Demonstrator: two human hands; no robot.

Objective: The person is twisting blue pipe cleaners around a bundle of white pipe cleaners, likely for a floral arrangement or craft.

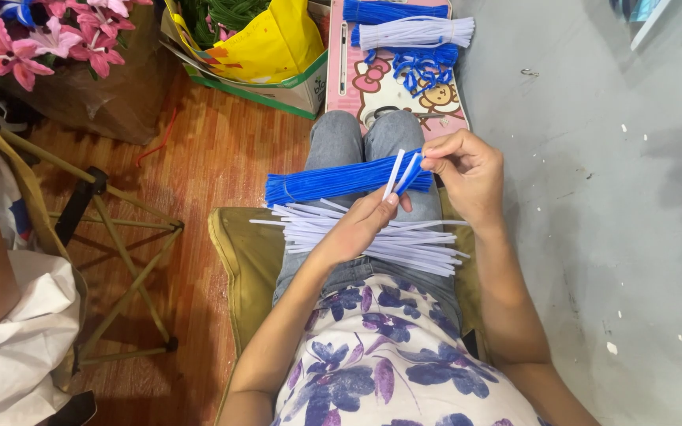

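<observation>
head view: both hands' fingers [436,162] pinch white and blue pipe cleaners [401,172].

The person wears a sleeveless white top [404,355] printed with large blue and purple flowers and leaves, the blooms scattered loosely over the cloth. Below it are grey jeans [357,146], faded and slightly mottled, with a seam showing down each leg. Both arms are bare from the shoulder down, with no watch, bracelet or ring to be seen. The fingers [388,201] have short, plain, unpainted nails.
</observation>
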